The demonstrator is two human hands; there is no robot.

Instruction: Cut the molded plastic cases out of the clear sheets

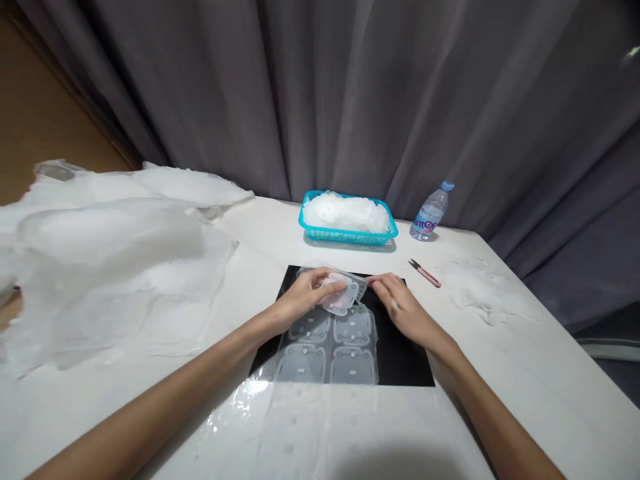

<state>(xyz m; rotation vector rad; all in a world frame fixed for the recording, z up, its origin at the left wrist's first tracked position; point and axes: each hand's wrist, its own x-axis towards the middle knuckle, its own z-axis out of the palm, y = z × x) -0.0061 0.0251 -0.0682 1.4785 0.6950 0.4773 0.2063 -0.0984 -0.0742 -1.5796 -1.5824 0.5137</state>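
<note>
My left hand (316, 293) is closed on a translucent rounded-square plastic piece (345, 298), thumb on top and fingers behind it. Fingers bent together, my right hand (397, 300) pinches at the edge of the clear plastic film (361, 285) beside that piece. Below both hands lies a clear plastic sheet (329, 363) with several similar rounded-square shapes in two columns. Part of this sheet rests on a black mat (405, 360), and the rest reaches over the white table toward me.
A blue basket (345, 237) of white pieces stands at the back. To its right are a water bottle (431, 213) and pink-handled thread snips (425, 273). Translucent scraps (483, 290) lie at the right. Large piled translucent sheets (120, 267) cover the table's left side.
</note>
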